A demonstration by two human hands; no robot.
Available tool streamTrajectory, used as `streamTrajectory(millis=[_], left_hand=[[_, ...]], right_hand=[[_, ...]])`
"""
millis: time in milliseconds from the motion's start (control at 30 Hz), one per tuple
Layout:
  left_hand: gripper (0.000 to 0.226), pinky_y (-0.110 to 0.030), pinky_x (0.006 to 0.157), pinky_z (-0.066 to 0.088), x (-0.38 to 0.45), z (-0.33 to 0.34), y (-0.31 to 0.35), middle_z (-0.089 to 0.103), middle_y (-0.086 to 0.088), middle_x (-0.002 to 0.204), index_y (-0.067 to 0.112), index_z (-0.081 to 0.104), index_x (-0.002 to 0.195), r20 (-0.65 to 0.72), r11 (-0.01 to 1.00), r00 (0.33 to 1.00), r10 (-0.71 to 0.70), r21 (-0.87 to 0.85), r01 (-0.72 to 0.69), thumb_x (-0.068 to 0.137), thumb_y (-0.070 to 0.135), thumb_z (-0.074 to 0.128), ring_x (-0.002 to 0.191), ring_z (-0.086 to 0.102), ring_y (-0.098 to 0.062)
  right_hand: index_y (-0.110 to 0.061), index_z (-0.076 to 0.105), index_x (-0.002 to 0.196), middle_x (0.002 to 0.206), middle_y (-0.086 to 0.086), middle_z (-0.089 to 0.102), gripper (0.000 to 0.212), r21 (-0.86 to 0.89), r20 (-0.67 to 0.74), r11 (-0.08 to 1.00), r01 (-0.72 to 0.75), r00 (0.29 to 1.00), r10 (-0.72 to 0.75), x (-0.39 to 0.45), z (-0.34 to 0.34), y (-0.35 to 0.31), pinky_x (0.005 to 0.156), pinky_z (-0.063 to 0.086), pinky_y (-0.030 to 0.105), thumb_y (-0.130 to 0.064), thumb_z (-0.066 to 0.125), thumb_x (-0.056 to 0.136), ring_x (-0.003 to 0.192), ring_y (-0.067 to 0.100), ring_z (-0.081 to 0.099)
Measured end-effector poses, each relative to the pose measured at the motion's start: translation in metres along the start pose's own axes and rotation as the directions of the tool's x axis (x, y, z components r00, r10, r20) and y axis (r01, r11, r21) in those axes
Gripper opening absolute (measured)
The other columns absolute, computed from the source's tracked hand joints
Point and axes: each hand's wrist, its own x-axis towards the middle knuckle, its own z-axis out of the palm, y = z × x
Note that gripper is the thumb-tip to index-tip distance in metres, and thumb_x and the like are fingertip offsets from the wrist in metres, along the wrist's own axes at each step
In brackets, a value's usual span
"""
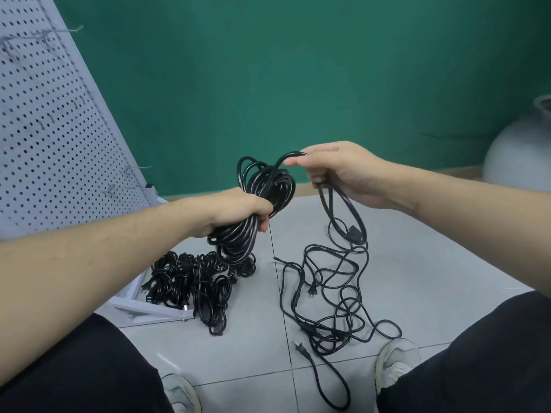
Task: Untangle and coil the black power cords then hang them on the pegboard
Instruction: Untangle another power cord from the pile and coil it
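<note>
My left hand (238,211) grips a thick coil of black power cord (262,186) at its middle, held above the floor. From that coil a strand arches right to my right hand (337,174), which pinches it between thumb and fingers. Below my right hand the cord drops in a loop into a loose tangle of black cords (331,296) spread on the tiles. A pile of coiled black cords (193,281) lies on the floor by the foot of the white pegboard (44,129), which leans at the left with bare metal hooks (131,171).
Green wall behind. A pale round vessel (518,150) stands at the far right. My knees in black trousers and two grey shoes (393,359) frame the bottom of the view. A loose plug end (299,347) lies on the tiles between my feet.
</note>
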Motion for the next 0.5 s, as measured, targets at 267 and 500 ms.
streamTrajectory(millis=[267, 500], left_hand=[[0.021, -0.027, 0.057, 0.049, -0.01, -0.001, -0.017, 0.073, -0.005, 0.079, 0.003, 0.062, 0.078, 0.57, 0.989, 0.815, 0.103, -0.147, -0.022, 0.069, 0.019, 0.054, 0.062, 0.056, -0.022], [0.013, -0.038, 0.072, 0.047, -0.011, -0.013, -0.014, 0.073, -0.002, 0.083, 0.014, 0.065, 0.071, 0.451, 0.978, 0.869, 0.203, -0.137, -0.158, 0.072, 0.022, 0.055, 0.086, 0.053, -0.043]], right_hand=[[-0.029, 0.073, 0.095, 0.086, -0.004, 0.072, 0.005, -0.372, -0.102, 0.92, 0.122, 0.98, -0.171, 0.005, 0.002, 0.007, 0.071, 0.053, 0.027, -0.033, 0.069, 0.095, 0.071, 0.004, 0.054], [-0.022, 0.059, 0.11, 0.101, 0.0, 0.071, 0.031, -0.553, -0.105, 0.793, -0.255, 0.966, 0.238, 0.003, -0.012, 0.029, 0.084, 0.058, 0.036, -0.043, 0.069, 0.09, 0.093, 0.017, 0.069]])
